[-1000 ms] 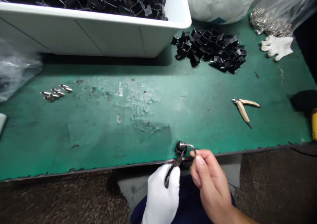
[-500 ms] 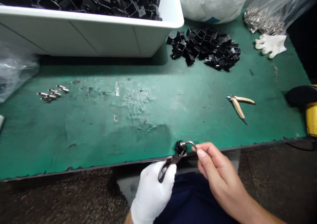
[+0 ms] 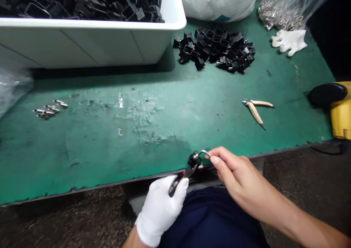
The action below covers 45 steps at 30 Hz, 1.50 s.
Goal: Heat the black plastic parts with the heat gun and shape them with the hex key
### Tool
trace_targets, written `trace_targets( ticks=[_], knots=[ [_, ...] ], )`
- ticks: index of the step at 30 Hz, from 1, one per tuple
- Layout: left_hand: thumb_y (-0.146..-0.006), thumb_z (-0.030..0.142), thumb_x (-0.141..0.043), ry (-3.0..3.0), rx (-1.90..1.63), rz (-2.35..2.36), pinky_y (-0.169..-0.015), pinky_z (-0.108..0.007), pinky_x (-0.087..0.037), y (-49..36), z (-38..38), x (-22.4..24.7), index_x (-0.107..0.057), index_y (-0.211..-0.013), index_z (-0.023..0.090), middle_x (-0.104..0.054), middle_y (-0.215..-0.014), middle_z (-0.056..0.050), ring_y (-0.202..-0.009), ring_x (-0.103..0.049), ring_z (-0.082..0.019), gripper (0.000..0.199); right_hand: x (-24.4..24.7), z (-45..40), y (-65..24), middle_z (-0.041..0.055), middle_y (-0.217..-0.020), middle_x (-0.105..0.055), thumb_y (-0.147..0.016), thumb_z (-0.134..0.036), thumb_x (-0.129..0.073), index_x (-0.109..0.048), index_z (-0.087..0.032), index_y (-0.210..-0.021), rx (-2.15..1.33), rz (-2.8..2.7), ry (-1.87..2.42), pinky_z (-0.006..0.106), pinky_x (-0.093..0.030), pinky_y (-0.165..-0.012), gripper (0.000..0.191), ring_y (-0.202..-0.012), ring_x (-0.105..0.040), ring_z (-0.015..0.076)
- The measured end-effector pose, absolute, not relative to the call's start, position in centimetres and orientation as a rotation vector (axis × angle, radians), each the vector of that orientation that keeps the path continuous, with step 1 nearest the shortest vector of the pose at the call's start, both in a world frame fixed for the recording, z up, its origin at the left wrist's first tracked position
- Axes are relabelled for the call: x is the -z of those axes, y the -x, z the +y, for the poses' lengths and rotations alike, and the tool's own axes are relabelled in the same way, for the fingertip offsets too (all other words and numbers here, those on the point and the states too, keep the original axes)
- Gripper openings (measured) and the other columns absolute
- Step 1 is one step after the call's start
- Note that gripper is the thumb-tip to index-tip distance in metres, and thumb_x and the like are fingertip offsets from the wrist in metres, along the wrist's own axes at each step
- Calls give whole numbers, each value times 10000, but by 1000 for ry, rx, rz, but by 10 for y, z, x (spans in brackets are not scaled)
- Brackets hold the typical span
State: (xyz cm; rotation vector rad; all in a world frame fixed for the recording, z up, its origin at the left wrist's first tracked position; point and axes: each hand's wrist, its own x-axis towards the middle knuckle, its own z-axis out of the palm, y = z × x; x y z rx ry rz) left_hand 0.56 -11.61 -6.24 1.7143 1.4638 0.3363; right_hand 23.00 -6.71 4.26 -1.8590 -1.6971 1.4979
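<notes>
My left hand [image 3: 162,206], in a white glove, is closed around the handles of a pair of pliers [image 3: 189,171]. The plier jaws reach a small black plastic part [image 3: 193,160] at the table's front edge. My bare right hand [image 3: 233,173] pinches the long end of a bent metal hex key [image 3: 205,152] between thumb and fingers. The key's short end meets a silvery fitting [image 3: 195,156] on top of the black part. Whether the key sits inside the fitting is too small to tell.
Several metal pins [image 3: 49,109] lie at the left. A white bin [image 3: 109,45] of black parts stands at the back, beside a pile of black parts [image 3: 216,48]. Cream-handled nippers [image 3: 255,111], a white glove [image 3: 289,41], a bag of metal pieces [image 3: 279,15] and a yellow tool [image 3: 340,112] are rightward.
The whole view has shifted, so the table things appear farther left. Both hands keep their hold on the pliers and hex key. The key's angle over the black part looks nearly the same.
</notes>
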Motion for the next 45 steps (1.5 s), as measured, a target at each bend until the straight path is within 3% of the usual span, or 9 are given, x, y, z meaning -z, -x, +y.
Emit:
trace_targets(
  ticks=[5, 9, 20, 29, 37, 42, 45],
  knots=[
    [-984, 444, -476, -1780, -298, 1468, -611, -295, -343, -3, -111, 60, -566, -652, 203, -596, -596, 2, -552, -517, -140, 420, -46, -56, -241, -53, -838, -688, -1079, -345, -405, -635, -329, -1158, -1454, -1811, 1823, 286, -400, -689, 243, -730, -603, 152],
    [-987, 439, -471, -1761, -285, 1453, -627, -288, -360, -3, -106, 55, -591, -673, 199, -606, -607, -3, -562, -525, -143, 414, -47, -49, -248, -41, -827, -692, -1077, -350, -398, -653, -292, -1008, -1492, -1867, 1805, 302, -430, -787, 271, -843, -651, 180],
    [-986, 440, -482, -1670, -321, 1466, -624, -291, -318, -5, -111, 60, -514, -641, 204, -554, -590, 19, -559, -466, -127, 419, -43, -46, -246, -50, -736, -600, -1085, -401, -383, -634, -236, -943, -1628, -1760, 1770, 250, -346, -601, 332, -677, -498, 124],
    [-984, 440, -486, -1675, -363, 1472, -620, -287, -325, -7, -112, 62, -535, -658, 202, -580, -601, 12, -557, -484, -129, 406, -46, -54, -245, -58, -734, -554, -1085, -379, -397, -618, -233, -935, -1533, -1762, 1786, 262, -339, -622, 304, -655, -454, 116],
    [-983, 452, -480, -1659, -368, 1491, -618, -293, -331, -7, -114, 66, -516, -641, 208, -565, -584, 9, -547, -478, -135, 421, -30, -53, -253, -57, -683, -435, -1065, -454, -414, -638, -198, -972, -1813, -1432, 1749, 239, -310, -561, 352, -624, -384, 107],
    [-973, 475, -484, -1539, -403, 1496, -709, -306, -441, -13, -117, 67, -632, -701, 199, -663, -668, -47, -633, -582, -179, 415, -27, -51, -252, -76, -559, -433, -1049, -485, -420, -624, -173, -1082, -1941, -1269, 1684, 249, -237, -504, 373, -516, -332, 103],
    [-939, 487, -536, -1327, -446, 1539, -867, -340, -512, -15, -128, 61, -744, -898, 209, -757, -945, -111, -856, -681, -252, 349, -26, -49, -250, -75, -510, -484, -1020, -537, -423, -582, -199, -1118, -1977, -1174, 1723, 247, -209, -476, 387, -456, -297, 104]
  ],
)
